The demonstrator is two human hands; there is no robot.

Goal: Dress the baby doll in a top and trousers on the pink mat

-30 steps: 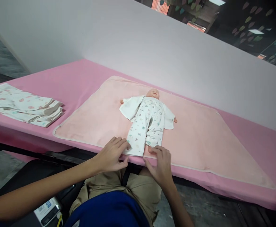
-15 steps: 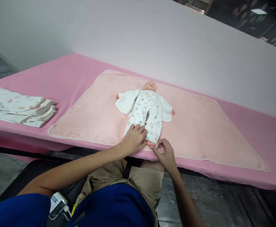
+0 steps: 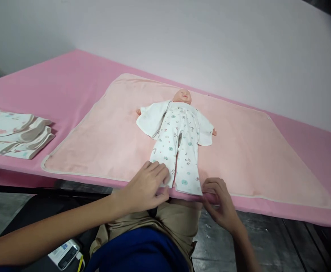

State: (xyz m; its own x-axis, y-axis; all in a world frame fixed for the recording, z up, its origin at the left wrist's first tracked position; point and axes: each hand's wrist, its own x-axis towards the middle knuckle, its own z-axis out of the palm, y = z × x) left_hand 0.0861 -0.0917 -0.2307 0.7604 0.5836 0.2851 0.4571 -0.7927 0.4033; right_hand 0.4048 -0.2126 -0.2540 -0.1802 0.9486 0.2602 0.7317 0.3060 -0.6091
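Trousers (image 3: 179, 121) are laid over the doll (image 3: 182, 96); at its foot end, they are overlapped by left hand (image 3: 147, 185) and bordered by right hand (image 3: 221, 202), grips indiscernible

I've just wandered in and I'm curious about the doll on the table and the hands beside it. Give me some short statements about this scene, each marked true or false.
1. The doll lies face up on a pale pink blanket. True.
2. Its trousers are plain white. False: small coloured figures are printed on them.
3. The left hand is at the lower end of a trouser leg. True.
4. The right hand is beside the doll's head. False: it is by the bottom of the other trouser leg.
5. The doll's white sleeves are spread out to both sides. True.
6. The folded cloth lies on the blanket. False: it is on the darker pink table cover.
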